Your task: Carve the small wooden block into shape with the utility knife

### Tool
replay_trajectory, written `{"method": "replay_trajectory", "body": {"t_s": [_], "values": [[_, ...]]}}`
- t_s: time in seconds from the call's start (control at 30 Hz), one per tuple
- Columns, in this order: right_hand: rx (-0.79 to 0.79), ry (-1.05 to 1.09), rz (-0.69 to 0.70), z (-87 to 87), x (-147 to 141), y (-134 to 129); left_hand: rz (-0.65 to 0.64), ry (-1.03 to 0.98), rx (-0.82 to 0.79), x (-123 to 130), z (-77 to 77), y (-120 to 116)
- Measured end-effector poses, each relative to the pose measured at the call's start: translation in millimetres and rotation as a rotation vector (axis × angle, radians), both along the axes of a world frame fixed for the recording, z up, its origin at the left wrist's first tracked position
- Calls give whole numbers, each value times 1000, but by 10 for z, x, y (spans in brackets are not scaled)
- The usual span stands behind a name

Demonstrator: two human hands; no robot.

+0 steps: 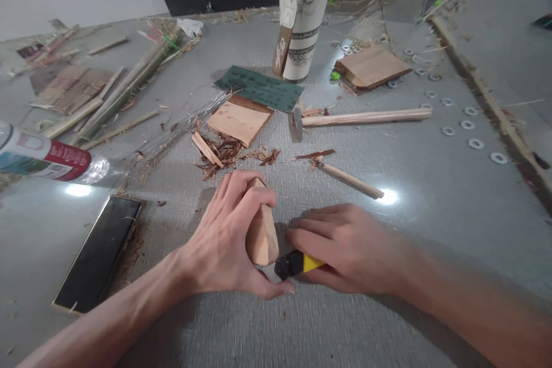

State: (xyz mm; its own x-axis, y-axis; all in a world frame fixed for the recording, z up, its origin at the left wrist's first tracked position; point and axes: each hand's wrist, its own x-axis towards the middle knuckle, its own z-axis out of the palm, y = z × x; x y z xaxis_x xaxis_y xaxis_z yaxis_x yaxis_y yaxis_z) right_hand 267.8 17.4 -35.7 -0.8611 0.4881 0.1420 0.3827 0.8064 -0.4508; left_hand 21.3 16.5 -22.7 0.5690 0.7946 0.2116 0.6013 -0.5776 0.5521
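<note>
Low in the middle of the head view, my left hand (233,230) wraps round a pale wood block (262,230) with bevelled faces. Its thumb reaches under the block's near end, close to a blade. My right hand (345,247) is closed on a utility knife (297,263) with a yellow and black body; part of the handle is hidden under the fingers. The knife's blade lies at the block's near end, and I cannot tell whether it cuts in. Wood shavings (224,155) and a flat wood piece (240,119) lie just beyond my left hand.
A hammer (362,118), a thin wooden stick (349,180) and green sandpaper (259,87) lie ahead. Behind stands a paper cup (304,17). On the left are a phone (99,253) and a plastic bottle (52,155); several washers (467,125) and another wood piece (373,66) are right.
</note>
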Motion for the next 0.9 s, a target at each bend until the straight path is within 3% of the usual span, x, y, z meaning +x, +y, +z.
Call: {"method": "replay_trajectory", "body": {"t_s": [0.27,0.57,0.9], "values": [[7,18,33,-33,5,5,-24,21,16,4,4,13],[-5,16,-75,-4,10,2,-12,-13,34,9,-24,-8],[19,8,-32,-19,8,26,33,-20,37,13,-35,24]]}}
